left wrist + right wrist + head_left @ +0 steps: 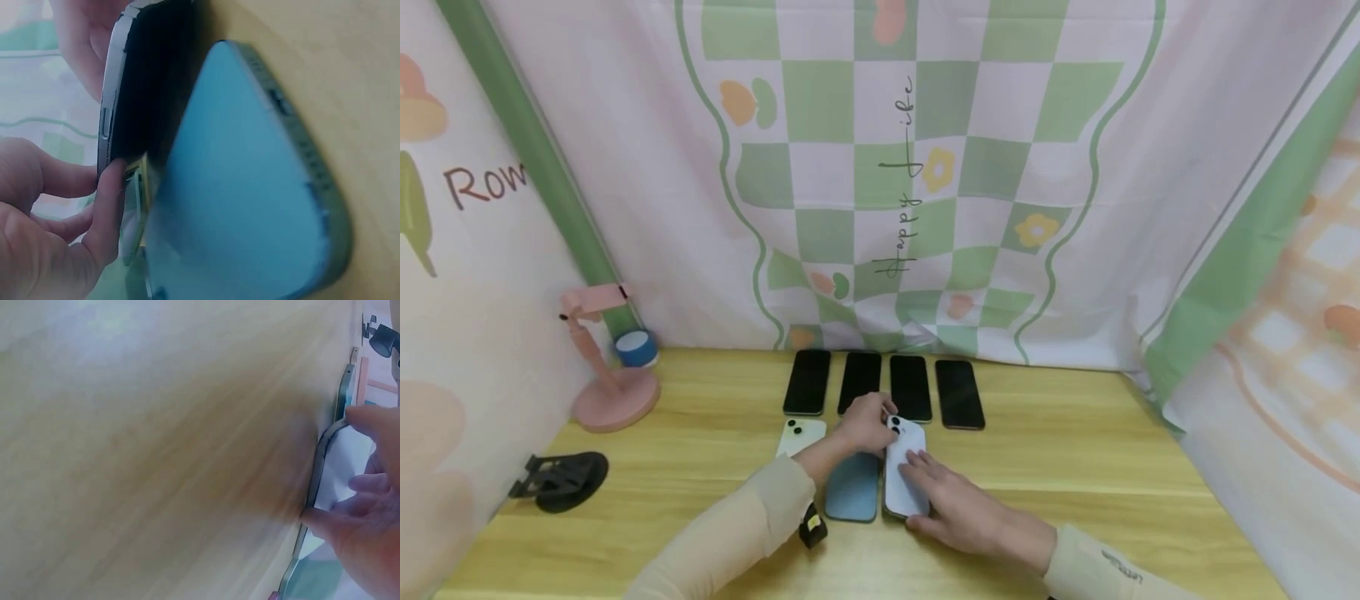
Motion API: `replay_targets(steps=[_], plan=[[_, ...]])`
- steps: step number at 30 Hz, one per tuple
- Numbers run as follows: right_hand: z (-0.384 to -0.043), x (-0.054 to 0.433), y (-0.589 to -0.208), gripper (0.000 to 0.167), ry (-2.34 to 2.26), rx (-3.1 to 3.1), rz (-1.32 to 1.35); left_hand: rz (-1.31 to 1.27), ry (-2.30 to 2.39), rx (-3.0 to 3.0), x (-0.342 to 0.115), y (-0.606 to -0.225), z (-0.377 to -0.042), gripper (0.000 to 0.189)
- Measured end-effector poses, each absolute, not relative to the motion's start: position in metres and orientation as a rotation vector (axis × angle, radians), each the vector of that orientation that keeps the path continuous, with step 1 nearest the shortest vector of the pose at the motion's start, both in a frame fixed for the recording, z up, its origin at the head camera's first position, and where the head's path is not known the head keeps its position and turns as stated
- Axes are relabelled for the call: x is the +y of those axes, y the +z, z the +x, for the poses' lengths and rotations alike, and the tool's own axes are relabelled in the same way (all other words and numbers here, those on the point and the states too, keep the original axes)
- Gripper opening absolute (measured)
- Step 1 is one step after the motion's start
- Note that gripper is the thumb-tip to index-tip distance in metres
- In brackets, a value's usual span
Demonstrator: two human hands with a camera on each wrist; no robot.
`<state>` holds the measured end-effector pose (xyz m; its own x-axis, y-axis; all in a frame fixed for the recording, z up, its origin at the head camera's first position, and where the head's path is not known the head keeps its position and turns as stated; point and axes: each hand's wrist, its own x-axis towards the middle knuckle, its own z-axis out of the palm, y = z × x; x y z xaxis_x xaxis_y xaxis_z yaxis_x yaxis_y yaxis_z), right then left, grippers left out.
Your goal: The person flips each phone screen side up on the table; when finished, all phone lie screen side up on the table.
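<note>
A white smartphone (902,492) is back side up in the head view, its camera lenses at the far end. My left hand (868,423) pinches this phone at its far left corner. Thumb and finger of that hand close on the edge of the phone (112,119) in the left wrist view, where its dark screen faces down. My right hand (962,510) grips the near right part, thumb at the near corner and fingers over the back. Just left lies a blue smartphone (852,493), back up, partly beneath my left wrist.
Beyond the hands, black-screened phones (959,394) form a row along the back of the wooden table (1075,467). A pale phone (805,435) lies left of my left wrist. Further left stand a pink stand (617,398), a blue-and-white roll (637,348) and a black stand (571,482).
</note>
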<state>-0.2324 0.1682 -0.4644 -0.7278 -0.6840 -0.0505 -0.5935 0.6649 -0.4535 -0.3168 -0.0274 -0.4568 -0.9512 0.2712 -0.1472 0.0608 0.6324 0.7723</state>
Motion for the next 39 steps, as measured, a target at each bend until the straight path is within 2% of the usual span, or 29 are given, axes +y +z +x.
replay_targets(steps=[5,10,12,13,16,17,20,21,23,26,31,39], plan=[[-0.236,0.172,-0.459,0.066,-0.721,2.678,-1.009,0.283,1.104,2.649,-0.025,-0.444,-0.322,0.038],[-0.243,0.178,-0.453,0.062,-0.936,2.632,-0.871,0.347,0.896,2.755,-0.019,-0.429,-0.326,0.037],[-0.244,0.179,-0.452,0.059,-1.05,2.588,-0.804,0.382,0.824,2.777,-0.016,-0.423,-0.327,0.012],[-0.244,0.18,-0.451,0.057,-1.104,2.57,-0.778,0.397,0.807,2.777,-0.014,-0.421,-0.327,0.013],[-0.243,0.18,-0.449,0.052,-1.284,2.476,-0.66,0.429,0.774,2.771,-0.008,-0.417,-0.326,0.041],[-0.243,0.18,-0.449,0.052,-1.354,2.424,-0.614,0.434,0.767,2.775,-0.006,-0.417,-0.324,0.041],[-0.24,0.179,-0.448,0.054,-1.576,2.225,-0.431,0.443,0.767,2.801,-0.003,-0.418,-0.32,0.007],[-0.239,0.178,-0.447,0.056,-1.647,2.146,-0.362,0.441,0.781,2.802,-0.002,-0.419,-0.318,0.008],[-0.236,0.177,-0.445,0.059,-1.745,2.027,-0.24,0.437,0.83,2.778,-0.001,-0.422,-0.316,0.03],[-0.234,0.177,-0.443,0.062,-1.811,1.952,-0.119,0.434,0.953,2.703,0.0,-0.427,-0.314,0.031],[-0.233,0.177,-0.447,0.063,-1.786,2.067,-0.073,0.434,1.11,2.602,0.001,-0.437,-0.311,0.032],[-0.226,0.18,-0.46,0.063,-1.73,2.25,-0.009,0.619,0.912,2.714,0.005,-0.446,-0.305,0.04]])
